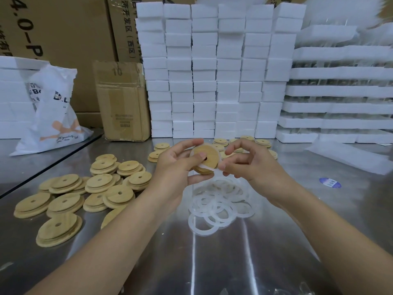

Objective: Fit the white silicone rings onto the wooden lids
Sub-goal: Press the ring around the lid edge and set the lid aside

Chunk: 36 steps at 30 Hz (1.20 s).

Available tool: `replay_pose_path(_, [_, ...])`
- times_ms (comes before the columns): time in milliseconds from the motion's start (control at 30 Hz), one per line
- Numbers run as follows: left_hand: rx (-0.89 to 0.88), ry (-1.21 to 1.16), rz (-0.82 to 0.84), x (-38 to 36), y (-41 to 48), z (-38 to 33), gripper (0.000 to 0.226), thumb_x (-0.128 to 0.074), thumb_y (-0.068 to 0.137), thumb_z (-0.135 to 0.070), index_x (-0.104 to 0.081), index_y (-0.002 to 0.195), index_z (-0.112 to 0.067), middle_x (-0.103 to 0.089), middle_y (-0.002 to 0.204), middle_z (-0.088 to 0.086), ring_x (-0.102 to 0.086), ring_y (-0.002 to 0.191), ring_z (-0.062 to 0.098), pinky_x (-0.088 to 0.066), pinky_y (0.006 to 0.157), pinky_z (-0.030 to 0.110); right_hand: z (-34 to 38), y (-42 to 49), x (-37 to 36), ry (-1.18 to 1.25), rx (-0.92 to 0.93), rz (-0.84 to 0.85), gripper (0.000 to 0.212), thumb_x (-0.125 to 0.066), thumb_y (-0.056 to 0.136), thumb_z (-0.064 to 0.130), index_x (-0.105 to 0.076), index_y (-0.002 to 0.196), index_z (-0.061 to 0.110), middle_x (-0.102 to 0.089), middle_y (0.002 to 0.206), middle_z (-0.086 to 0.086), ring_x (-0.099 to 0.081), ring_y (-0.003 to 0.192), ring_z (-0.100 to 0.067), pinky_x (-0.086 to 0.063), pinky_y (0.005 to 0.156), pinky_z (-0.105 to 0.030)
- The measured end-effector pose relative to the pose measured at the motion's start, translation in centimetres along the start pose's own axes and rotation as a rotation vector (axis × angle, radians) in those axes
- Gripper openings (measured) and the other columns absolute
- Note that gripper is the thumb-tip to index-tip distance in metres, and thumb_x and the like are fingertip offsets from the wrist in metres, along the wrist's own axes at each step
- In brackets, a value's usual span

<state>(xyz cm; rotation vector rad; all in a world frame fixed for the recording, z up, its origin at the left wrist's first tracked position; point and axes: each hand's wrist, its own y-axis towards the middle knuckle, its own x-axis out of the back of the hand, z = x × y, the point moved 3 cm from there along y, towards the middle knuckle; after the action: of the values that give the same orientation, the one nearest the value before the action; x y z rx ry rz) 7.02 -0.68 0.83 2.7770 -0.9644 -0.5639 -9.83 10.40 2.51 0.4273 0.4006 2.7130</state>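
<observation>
surface [212, 262]: shiny metal, under everything
white blocks [212, 71]: stacked high at the back
wooden lids [95, 188]: heaped on the left
white rings [219, 201]: piled below the hands
left hand [176, 167]: curled round one lid, thumb by its hole
right hand [248, 165]: pinching a ring at the lid's edge
held lid [209, 155]: up above the ring pile
held ring [209, 166]: partly stretched over that lid
</observation>
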Motion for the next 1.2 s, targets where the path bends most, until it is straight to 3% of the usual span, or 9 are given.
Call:
replay_pose_path(200, [-0.009,-0.083,-0.013,-0.4,0.1,0.1,0.034,-0.069,0.1,0.003,-0.07,0.127,-0.018,-0.08,0.109,0.017,-0.08,0.098,0.033,-0.067,0.08,0.046,0.0,-0.3,-1.0,0.011,-0.019,-0.093,0.028,-0.084,0.09,0.028,-0.061,0.104,0.019,-0.082,0.085,-0.005,-0.079,0.08,-0.016,-0.049,0.071,-0.026])
replay_pose_path(300, [-0.012,-0.119,-0.023,-0.5,0.1,0.1,0.035,-0.069,0.099,0.004,-0.071,0.126,-0.018,-0.078,0.111,0.018,-0.08,0.101,0.037,-0.067,0.08,0.048,0.2,-0.3,-1.3,0.042,-0.038,-0.081,0.028,-0.084,0.089,0.023,-0.063,0.108,0.019,-0.082,0.087,-0.005,-0.079,0.086,-0.017,-0.051,0.075,-0.032])
replay_pose_path(400, [0.02,-0.128,-0.023,-0.7,0.1,0.1,0.033,-0.069,0.099,0.003,-0.074,0.125,-0.017,-0.078,0.113,0.014,-0.079,0.106,0.037,-0.066,0.087,0.052,0.5,-0.4,-1.3,0.043,-0.013,-0.118,0.025,-0.082,0.088,0.015,-0.063,0.104,0.02,-0.081,0.084,-0.005,-0.077,0.088,-0.022,-0.055,0.072,-0.029])
replay_pose_path(467, [0.032,-0.041,-0.02,-0.7,0.0,0.1,0.034,-0.07,0.098,0.002,-0.075,0.125,-0.018,-0.078,0.116,0.011,-0.078,0.108,0.032,-0.066,0.09,0.047,0.6,-0.4,-1.2,0.05,0.02,-0.169,0.022,-0.079,0.089,0.008,-0.063,0.101,0.019,-0.08,0.081,-0.006,-0.074,0.087,-0.028,-0.055,0.067,-0.023])
replay_pose_path(600, [0.008,0.298,0.084,-0.9,-0.4,0.1,0.029,-0.078,0.093,-0.005,-0.081,0.117,-0.02,-0.081,0.113,0.005,-0.078,0.108,0.025,-0.065,0.09,0.036,0.6,-0.3,-0.9,-0.01,0.094,-0.262,0.019,-0.075,0.089,0.001,-0.068,0.094,0.018,-0.077,0.081,-0.001,-0.071,0.076,-0.013,-0.057,0.069,-0.019])
replay_pose_path(667, [0.011,0.379,0.093,-1.1,-0.5,0.3,0.024,-0.082,0.091,-0.007,-0.082,0.113,-0.018,-0.082,0.108,0.005,-0.079,0.102,0.024,-0.066,0.083,0.029,0.5,-0.2,-0.9,-0.059,0.134,-0.254,0.019,-0.074,0.089,-0.001,-0.069,0.093,0.016,-0.074,0.083,0.002,-0.071,0.078,-0.011,-0.057,0.072,-0.019])
replay_pose_path(733, [0.026,0.381,0.073,-1.0,-0.5,0.4,0.022,-0.083,0.091,-0.007,-0.082,0.112,-0.015,-0.083,0.105,0.007,-0.08,0.099,0.026,-0.067,0.082,0.032,0.5,-0.1,-0.9,-0.095,0.154,-0.237,0.02,-0.074,0.089,-0.002,-0.07,0.094,0.017,-0.074,0.085,0.005,-0.072,0.082,-0.01,-0.057,0.075,-0.019])
replay_pose_path(967, [0.025,0.385,0.093,-0.8,-0.5,0.4,0.019,-0.079,0.095,-0.008,-0.079,0.113,-0.014,-0.084,0.097,0.004,-0.081,0.093,0.022,-0.067,0.079,0.029,0.2,-0.2,-0.8,-0.296,0.162,-0.233,0.023,-0.077,0.089,0.012,-0.069,0.099,0.031,-0.075,0.085,0.01,-0.072,0.085,-0.007,-0.057,0.082,-0.02])
replay_pose_path(1200, [-0.012,0.4,0.141,0.0,0.0,-0.6,0.022,-0.077,0.097,-0.008,-0.078,0.119,-0.011,-0.084,0.104,0.006,-0.08,0.1,0.024,-0.066,0.088,0.032,0.4,0.2,0.2,-0.107,0.039,-0.114,0.02,-0.079,0.092,0.009,-0.071,0.108,0.02,-0.076,0.077,0.004,-0.071,0.076,-0.012,-0.053,0.071,-0.019])
